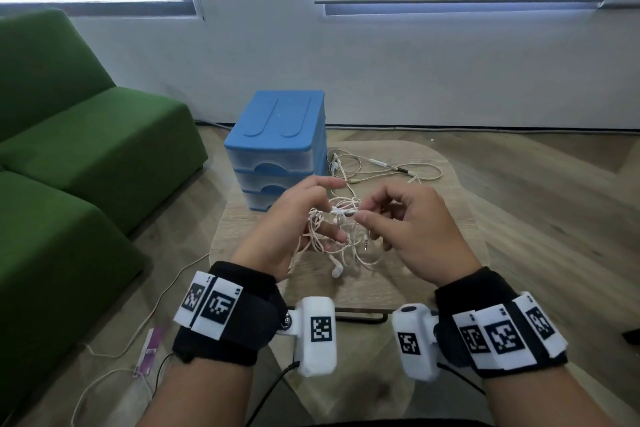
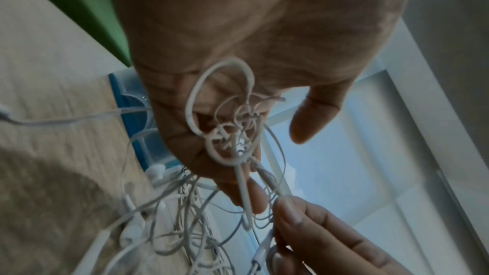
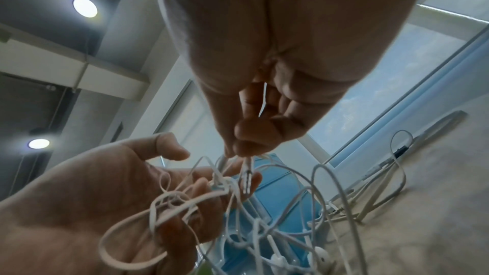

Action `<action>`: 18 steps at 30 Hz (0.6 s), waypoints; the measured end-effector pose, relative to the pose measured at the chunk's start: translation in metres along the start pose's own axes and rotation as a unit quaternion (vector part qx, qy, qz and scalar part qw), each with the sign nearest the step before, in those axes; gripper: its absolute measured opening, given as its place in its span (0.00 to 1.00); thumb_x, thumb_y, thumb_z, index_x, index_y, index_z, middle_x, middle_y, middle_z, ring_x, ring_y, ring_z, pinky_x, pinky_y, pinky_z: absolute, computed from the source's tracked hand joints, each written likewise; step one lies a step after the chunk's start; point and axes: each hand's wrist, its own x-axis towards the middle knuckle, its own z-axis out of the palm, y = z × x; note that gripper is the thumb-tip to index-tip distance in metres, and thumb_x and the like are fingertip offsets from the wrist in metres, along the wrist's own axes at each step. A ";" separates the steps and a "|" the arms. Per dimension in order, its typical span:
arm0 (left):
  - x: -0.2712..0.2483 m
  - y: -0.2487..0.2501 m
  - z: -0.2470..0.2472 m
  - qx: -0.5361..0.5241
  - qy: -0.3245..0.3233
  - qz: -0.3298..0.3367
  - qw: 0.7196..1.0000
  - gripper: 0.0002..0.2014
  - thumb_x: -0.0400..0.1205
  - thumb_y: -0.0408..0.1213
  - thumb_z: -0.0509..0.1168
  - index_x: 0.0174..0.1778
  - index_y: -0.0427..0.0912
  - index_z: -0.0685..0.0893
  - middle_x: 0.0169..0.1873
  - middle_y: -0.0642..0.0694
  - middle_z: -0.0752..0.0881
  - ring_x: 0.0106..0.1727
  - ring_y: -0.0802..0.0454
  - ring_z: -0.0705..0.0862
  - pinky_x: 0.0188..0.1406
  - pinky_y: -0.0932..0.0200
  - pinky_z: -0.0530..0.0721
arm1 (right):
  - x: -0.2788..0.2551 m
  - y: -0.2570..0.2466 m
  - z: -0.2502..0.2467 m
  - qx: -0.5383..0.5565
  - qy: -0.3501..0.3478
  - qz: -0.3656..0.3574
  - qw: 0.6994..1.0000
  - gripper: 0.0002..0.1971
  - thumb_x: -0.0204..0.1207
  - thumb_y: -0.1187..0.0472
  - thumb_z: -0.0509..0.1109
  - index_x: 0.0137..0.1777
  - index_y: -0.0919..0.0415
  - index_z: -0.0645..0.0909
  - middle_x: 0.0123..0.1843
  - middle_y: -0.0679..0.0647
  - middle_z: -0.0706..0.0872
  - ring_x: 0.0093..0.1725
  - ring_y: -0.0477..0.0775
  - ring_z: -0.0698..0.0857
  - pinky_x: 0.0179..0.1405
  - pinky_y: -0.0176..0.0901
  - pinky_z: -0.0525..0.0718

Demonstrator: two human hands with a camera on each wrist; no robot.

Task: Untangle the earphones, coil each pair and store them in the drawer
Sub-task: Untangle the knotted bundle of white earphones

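Left hand (image 1: 294, 218) cradles tangled earphones (image 1: 332, 236) above surface (image 1: 450, 218), fingers loosely curled through loops as anchor; right hand (image 1: 408, 229) pinches one strand, likely teasing it free; farther right, separate pair (image 1: 384, 168) lies loose beside closed drawer unit (image 1: 277, 146)

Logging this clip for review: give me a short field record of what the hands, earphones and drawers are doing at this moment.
left hand: holds the tangled earphones, cords looped over its fingers
right hand: pinches one cord of the tangle
loose earphones: lie uncoiled on the table, right of the drawer unit
drawer unit: blue, all drawers closed
stage: untangling, nothing coiled or stored
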 end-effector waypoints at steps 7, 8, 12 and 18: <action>0.002 -0.007 0.004 0.149 0.025 0.082 0.985 0.03 0.82 0.36 0.76 0.50 0.43 0.90 0.41 0.43 0.89 0.29 0.51 0.83 0.23 0.64 0.77 | 0.000 -0.006 -0.010 0.158 -0.009 0.051 0.986 0.05 0.77 0.72 0.76 0.41 0.67 0.84 0.33 0.59 0.84 0.30 0.53 0.83 0.25 0.39 0.81; 0.002 -0.008 0.003 0.145 0.038 0.089 0.985 0.02 0.82 0.35 0.76 0.47 0.42 0.90 0.38 0.44 0.89 0.28 0.52 0.81 0.21 0.65 0.75 | 0.000 -0.006 -0.012 0.178 -0.004 0.059 0.982 0.05 0.79 0.72 0.74 0.42 0.66 0.83 0.32 0.59 0.83 0.29 0.52 0.82 0.25 0.38 0.80; 0.003 -0.008 0.004 0.116 0.055 0.098 0.987 0.04 0.84 0.33 0.75 0.44 0.40 0.89 0.36 0.47 0.90 0.25 0.54 0.78 0.19 0.65 0.71 | -0.003 -0.009 -0.014 0.287 -0.030 0.089 0.953 0.05 0.83 0.67 0.69 0.45 0.62 0.79 0.33 0.56 0.79 0.32 0.49 0.76 0.29 0.36 0.74; 0.004 -0.006 0.010 0.110 0.034 0.105 0.988 0.03 0.85 0.34 0.73 0.45 0.42 0.88 0.39 0.45 0.90 0.26 0.53 0.78 0.21 0.63 0.70 | -0.004 -0.009 -0.016 0.482 -0.030 0.096 0.870 0.04 0.84 0.67 0.64 0.48 0.61 0.77 0.47 0.57 0.84 0.34 0.48 0.70 0.34 0.41 0.61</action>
